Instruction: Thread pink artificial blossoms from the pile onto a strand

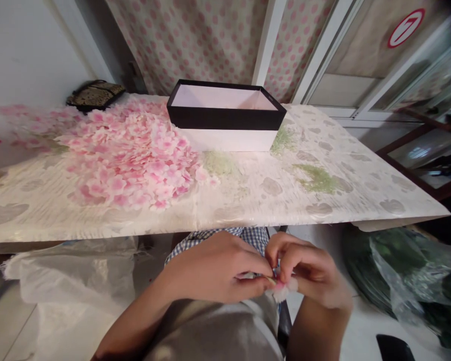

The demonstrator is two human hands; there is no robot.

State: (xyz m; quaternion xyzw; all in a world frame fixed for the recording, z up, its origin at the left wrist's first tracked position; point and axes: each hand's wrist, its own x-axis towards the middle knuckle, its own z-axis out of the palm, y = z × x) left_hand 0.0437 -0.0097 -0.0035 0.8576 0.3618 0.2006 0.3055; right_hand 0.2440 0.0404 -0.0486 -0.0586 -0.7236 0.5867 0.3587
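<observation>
A small pink and white flower [284,290] is held by both hands in front of the body, just below the near edge of the table [255,203]. By the left hand [225,268], a thin yellowish stem [271,280] is pinched, with thumb and forefinger brought nearly together at the tips. By the right hand [311,265], the flower itself is gripped between thumb and forefinger, the gap kept narrow; its other fingers are bent, and what is done by their tips cannot be told.

The table is covered with a pale, leaf-patterned cloth. On its left part a broad heap of pink petals [135,155] is spread, with a few loose ones scattered at its right edge. Beside the heap, toward the back, an open box [225,139] is set — white below, with a black band around the rim. Thin green sprigs [317,179] are laid in a loose bunch to the right of the box, and another green bunch [283,140] is seen against its right end. Behind the heap a dark patterned bag [95,94] is placed. Below the table, a whitish sack [86,296] is hung at the left.
</observation>
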